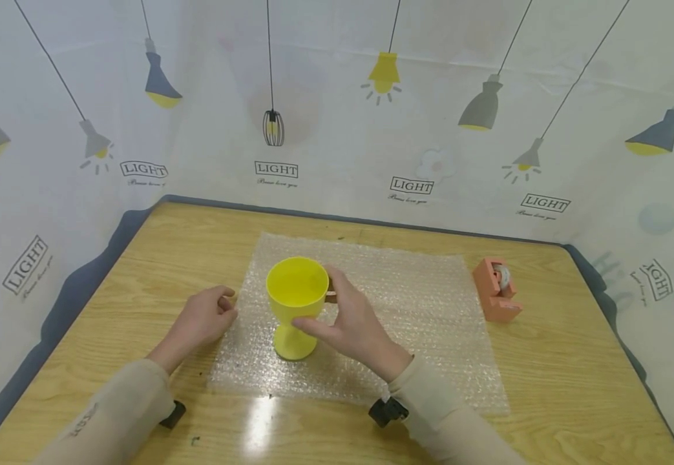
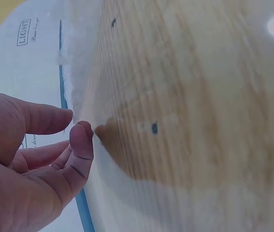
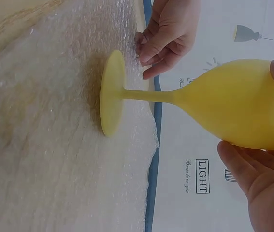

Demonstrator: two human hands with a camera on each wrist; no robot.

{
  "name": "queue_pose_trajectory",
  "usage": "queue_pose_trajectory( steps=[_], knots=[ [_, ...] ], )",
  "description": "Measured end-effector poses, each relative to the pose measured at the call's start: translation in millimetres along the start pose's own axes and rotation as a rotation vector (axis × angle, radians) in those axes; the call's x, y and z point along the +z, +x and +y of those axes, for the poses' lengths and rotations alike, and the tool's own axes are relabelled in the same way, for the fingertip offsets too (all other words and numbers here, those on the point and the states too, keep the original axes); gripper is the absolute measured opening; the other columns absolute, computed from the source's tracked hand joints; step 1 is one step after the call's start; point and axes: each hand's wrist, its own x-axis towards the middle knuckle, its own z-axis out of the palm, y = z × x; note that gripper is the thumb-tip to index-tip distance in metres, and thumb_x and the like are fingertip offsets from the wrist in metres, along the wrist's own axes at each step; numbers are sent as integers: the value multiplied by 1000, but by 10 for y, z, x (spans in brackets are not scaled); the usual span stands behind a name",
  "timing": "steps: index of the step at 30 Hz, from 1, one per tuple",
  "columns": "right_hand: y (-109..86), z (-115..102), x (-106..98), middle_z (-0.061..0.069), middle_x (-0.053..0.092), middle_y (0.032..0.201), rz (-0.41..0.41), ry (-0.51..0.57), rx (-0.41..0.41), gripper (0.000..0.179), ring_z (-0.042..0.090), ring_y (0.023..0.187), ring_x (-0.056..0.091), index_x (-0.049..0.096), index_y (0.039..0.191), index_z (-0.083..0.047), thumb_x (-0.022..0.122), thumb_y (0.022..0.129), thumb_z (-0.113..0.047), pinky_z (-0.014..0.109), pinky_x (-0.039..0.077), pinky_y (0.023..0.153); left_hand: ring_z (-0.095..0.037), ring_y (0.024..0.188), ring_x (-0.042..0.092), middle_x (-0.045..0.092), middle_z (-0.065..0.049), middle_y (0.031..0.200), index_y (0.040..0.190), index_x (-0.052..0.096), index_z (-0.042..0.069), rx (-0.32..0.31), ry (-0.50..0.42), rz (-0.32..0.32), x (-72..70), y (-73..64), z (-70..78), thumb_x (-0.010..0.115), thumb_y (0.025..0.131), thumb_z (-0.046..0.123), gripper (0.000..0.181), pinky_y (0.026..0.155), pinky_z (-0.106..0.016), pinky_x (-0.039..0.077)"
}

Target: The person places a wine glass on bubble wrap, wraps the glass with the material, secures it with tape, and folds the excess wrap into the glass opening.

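Observation:
A yellow goblet [image 1: 296, 310] is upright over a sheet of bubble wrap [image 1: 406, 316]. My right hand [image 1: 360, 323] grips its bowl from the right, thumb on the near side and fingers partly hidden behind it. In the right wrist view, the goblet's round foot [image 3: 112, 94] is at the wrap; whether it fully rests there I cannot tell. My left hand [image 1: 205, 315] lies by the wrap's left edge, its fingers loosely bent. From the left wrist view, a gap shows between thumb and forefinger, with nothing visibly held.
On the wooden table [image 1: 569, 361], a pink tape dispenser [image 1: 496, 290] with a roll of tape stands just right of the bubble wrap. A white curtain [image 1: 337, 129] printed with lamps encloses the table's back and sides.

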Motion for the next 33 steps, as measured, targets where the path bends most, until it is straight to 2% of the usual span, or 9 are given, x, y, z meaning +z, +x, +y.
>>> queue_pose_trajectory(
  steps=[5, 10, 19, 27, 29, 33],
  knots=[
    [-5, -13, 25, 9, 64, 132, -6, 19, -7, 77, 23, 118, 64, 43, 147, -3, 86, 86, -23, 34, 60, 94, -35, 96, 69, 71, -24, 108, 134, 55, -13, 11, -8, 5, 11, 2, -7, 65, 95, 8, 45, 84, -49, 60],
    [0, -23, 40, 8, 64, 131, -19, 35, -14, 77, 22, 117, 65, 42, 147, -3, 86, 87, -23, 32, 60, 92, -32, 94, 68, 70, -24, 109, 137, 53, -11, -11, -27, -8, 2, -5, 5, 64, 96, 8, 47, 80, -47, 61],
    [16, -45, 53, 8, 65, 129, -40, 55, 17, 76, 21, 113, 66, 44, 145, -3, 87, 86, -21, 28, 61, 88, -31, 97, 68, 71, -20, 108, 138, 53, -11, 4, -32, 14, -4, -47, 21, 64, 96, 7, 48, 84, -47, 60],
    [35, -102, 55, 9, 69, 120, -46, 90, 63, 69, 21, 102, 69, 48, 140, -2, 86, 86, -22, 39, 64, 84, -32, 99, 68, 70, -17, 108, 140, 52, -10, 17, -44, 18, -15, -66, 54, 63, 96, 7, 49, 84, -46, 60],
    [45, -114, 58, 9, 70, 117, -44, 93, 81, 67, 22, 99, 70, 49, 138, -1, 86, 86, -22, 38, 64, 82, -32, 100, 67, 70, -17, 108, 140, 52, -10, 17, -45, 20, -19, -72, 60, 64, 96, 7, 49, 84, -47, 60],
    [76, -133, 63, 11, 71, 113, -44, 108, 136, 61, 22, 94, 72, 51, 135, -1, 84, 89, -24, 27, 63, 78, -32, 99, 68, 71, -17, 107, 140, 52, -10, 27, -51, 31, -27, -80, 65, 64, 95, 7, 49, 83, -46, 60]
  ],
)
